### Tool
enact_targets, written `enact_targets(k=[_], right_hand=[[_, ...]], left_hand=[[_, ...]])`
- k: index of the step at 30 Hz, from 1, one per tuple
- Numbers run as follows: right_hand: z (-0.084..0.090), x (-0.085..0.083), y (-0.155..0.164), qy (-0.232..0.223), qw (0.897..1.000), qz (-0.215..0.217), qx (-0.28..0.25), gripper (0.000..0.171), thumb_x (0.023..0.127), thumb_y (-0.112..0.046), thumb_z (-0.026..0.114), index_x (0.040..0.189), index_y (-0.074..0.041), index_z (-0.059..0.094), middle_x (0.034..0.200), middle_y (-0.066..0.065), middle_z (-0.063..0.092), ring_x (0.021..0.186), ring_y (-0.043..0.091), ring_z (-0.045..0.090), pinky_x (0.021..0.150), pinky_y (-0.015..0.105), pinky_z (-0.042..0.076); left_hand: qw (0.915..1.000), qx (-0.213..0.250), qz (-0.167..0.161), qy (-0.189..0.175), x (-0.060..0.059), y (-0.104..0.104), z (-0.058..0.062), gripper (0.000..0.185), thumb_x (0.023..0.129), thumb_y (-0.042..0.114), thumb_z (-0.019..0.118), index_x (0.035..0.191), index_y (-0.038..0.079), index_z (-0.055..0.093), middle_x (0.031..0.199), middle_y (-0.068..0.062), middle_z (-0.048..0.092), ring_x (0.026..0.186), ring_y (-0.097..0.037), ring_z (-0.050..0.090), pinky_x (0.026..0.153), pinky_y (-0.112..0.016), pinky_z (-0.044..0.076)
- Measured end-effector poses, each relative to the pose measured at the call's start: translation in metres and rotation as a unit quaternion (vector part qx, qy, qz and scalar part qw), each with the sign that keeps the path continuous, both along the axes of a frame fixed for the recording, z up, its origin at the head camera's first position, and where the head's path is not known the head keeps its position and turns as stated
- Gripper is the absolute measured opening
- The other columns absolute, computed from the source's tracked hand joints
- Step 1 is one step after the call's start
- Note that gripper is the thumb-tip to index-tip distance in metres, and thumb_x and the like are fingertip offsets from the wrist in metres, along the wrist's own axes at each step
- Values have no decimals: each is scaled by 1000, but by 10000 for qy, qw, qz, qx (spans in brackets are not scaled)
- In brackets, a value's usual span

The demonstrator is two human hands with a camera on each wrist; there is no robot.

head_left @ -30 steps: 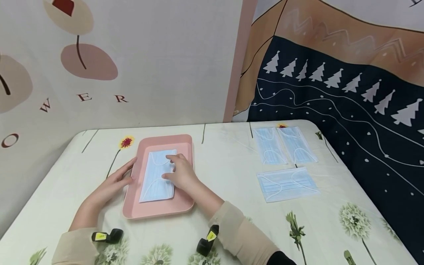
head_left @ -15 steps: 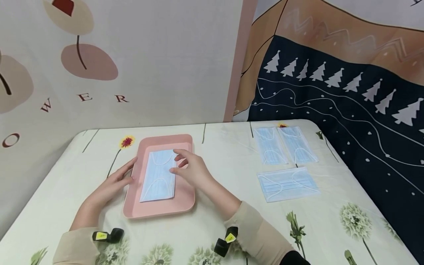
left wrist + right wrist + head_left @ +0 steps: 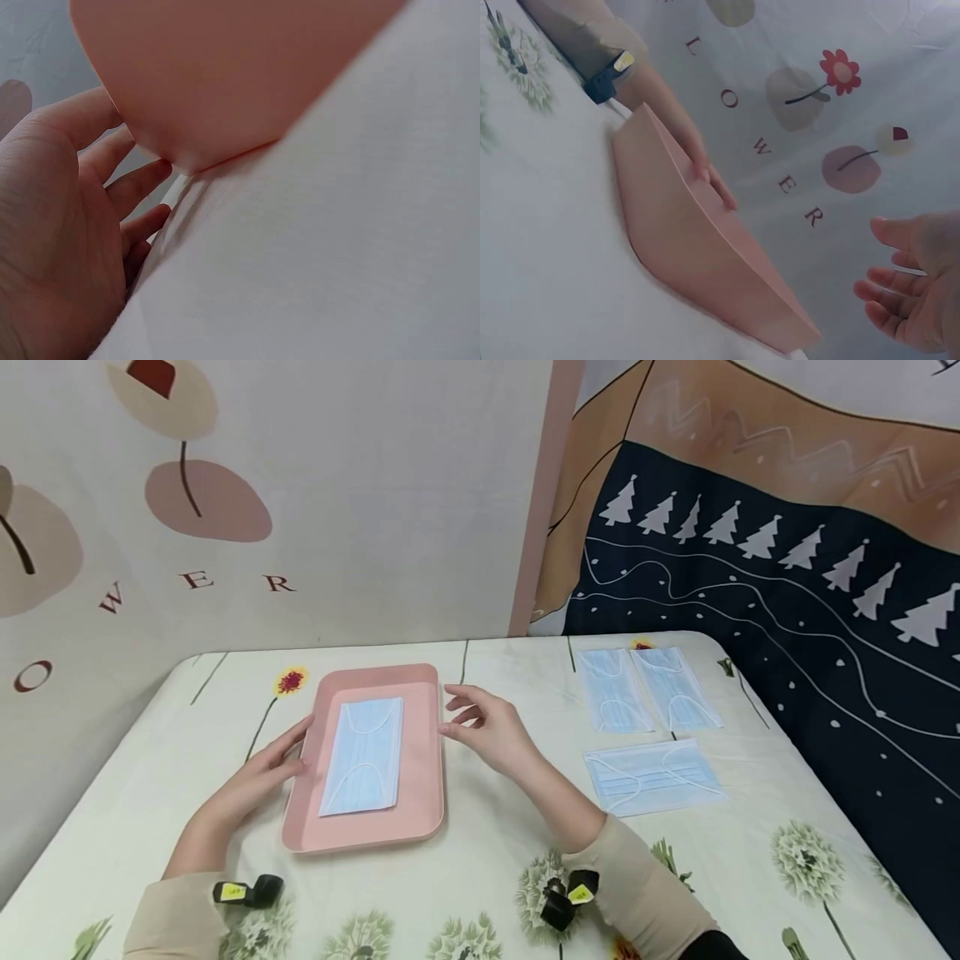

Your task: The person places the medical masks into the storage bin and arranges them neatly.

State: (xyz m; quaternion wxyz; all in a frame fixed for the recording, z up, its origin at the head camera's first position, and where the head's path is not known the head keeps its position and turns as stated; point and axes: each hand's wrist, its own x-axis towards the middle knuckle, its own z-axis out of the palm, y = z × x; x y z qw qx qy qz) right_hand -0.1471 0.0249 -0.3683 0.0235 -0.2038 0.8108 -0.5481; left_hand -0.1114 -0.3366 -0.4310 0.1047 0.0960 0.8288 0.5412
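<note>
A pink tray [image 3: 420, 777] sits on the floral tablecloth, with one light blue face mask [image 3: 363, 756] lying flat inside it. My left hand [image 3: 258, 772] rests with straight fingers against the tray's left rim; the left wrist view shows that hand [image 3: 60, 225] beside the tray [image 3: 225, 75]. My right hand [image 3: 487, 731] hovers just right of the tray, fingers relaxed and holding nothing. In the right wrist view the right hand [image 3: 911, 289] is apart from the tray [image 3: 697, 255], and the left hand [image 3: 701, 161] lies on the tray's far side.
Three more blue masks lie on the table's right side: two side by side at the back [image 3: 647, 687] and one in front [image 3: 651, 777]. Printed fabric hangs behind the table and along its right edge.
My right hand lifted off the mask in the tray and moved right, past the tray's right rim. The mask stays flat in the tray. My left hand kept its place.
</note>
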Motion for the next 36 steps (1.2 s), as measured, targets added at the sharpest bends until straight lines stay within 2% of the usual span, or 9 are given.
enact_targets(k=[9,20,28,36], right_hand=[[3,-8,45,269,9991,-329,44,48,85,-12,74,131,-11,58,108,3,66,90,14,65,78,33,50],[2,-19,92,193,9967,-693,376,51,86,-16,73,134,-12,56,112,6,65,95,19,63,81,36,49],[-8,-30,130,-4,9921,-990,775,54,88,-20,71,138,-13,52,118,11,62,98,21,61,86,39,48],[-16,-45,167,175,9895,-1042,988,54,89,-18,71,138,-9,51,120,16,61,98,25,62,86,42,47]], left_hand=[[10000,-41,26,-35,-1,0,-1,70,98,18,56,155,21,15,159,-16,5,142,-40,-2,105,-67,5],[10000,-45,31,9,-1,0,-1,70,98,17,56,155,20,16,158,-16,6,142,-40,-2,106,-66,5],[9999,-34,84,-63,-1,1,0,71,97,17,56,155,18,16,159,-16,7,142,-39,-2,106,-66,5],[9999,-61,90,-31,0,1,1,71,97,17,56,155,18,16,158,-16,7,142,-39,-2,106,-67,5]])
